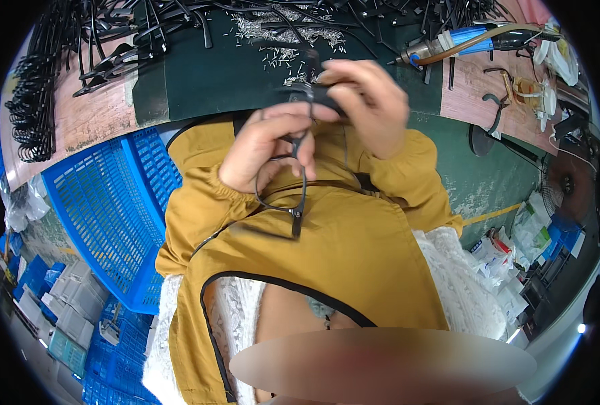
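Note:
A black eyeglass frame [296, 221] is held upright on end in front of my apron, just off the table's near edge. My left hand [263, 145] is closed around its middle, with one rim and a temple hanging below the fingers. Close beside its upper end is my right hand [374, 104], blurred, with curled fingers pinching at a dark part. Whether that part belongs to the frame or is a separate piece, I cannot tell. Behind the hands, many small clear pieces [273, 30] lie scattered on the dark green mat [198, 81].
Black eyeglass parts [151, 40] pile along the table's back, with a row of frames [37, 108] at the left. A blue-and-metal powered screwdriver [462, 42] with a tan hose lies at the right, above pliers [495, 111]. A blue basket [104, 209] stands lower left.

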A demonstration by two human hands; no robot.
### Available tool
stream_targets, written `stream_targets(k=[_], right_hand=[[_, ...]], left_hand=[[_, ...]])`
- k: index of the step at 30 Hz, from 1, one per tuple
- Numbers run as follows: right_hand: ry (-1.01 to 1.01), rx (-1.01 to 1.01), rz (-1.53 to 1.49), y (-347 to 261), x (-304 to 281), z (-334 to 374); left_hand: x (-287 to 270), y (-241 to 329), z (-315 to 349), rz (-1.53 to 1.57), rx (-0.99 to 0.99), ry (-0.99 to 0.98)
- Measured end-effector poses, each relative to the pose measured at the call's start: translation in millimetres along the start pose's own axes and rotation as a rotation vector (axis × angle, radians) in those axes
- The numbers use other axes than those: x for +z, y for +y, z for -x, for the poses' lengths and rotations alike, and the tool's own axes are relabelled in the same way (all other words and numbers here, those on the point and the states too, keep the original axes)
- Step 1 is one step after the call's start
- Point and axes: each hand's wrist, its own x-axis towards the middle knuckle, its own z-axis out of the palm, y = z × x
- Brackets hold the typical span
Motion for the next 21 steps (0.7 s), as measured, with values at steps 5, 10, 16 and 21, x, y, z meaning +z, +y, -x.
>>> stream_targets(k=[5, 10, 16, 21], right_hand=[[0.895, -0.216, -0.051, 15.5, -70.4, -26.1], [0.648, -0.191, -0.519, 57.5, -78.7, -62.8], [0.155, -0.156, -1.116, 46.4, -39.7, -87.3], [0.256, -0.123, -1.034, 43.4, -23.3, -87.3]], left_hand=[[10.3, 8.2, 2.2, -0.117, 0.262, 0.173], [10.0, 6.8, -10.6, 0.004, 0.274, -0.018], [-12.6, -5.3, -1.2, 0.204, 0.280, 0.084], [2.3, -25.3, -5.9, 0.297, 0.043, 0.082]])
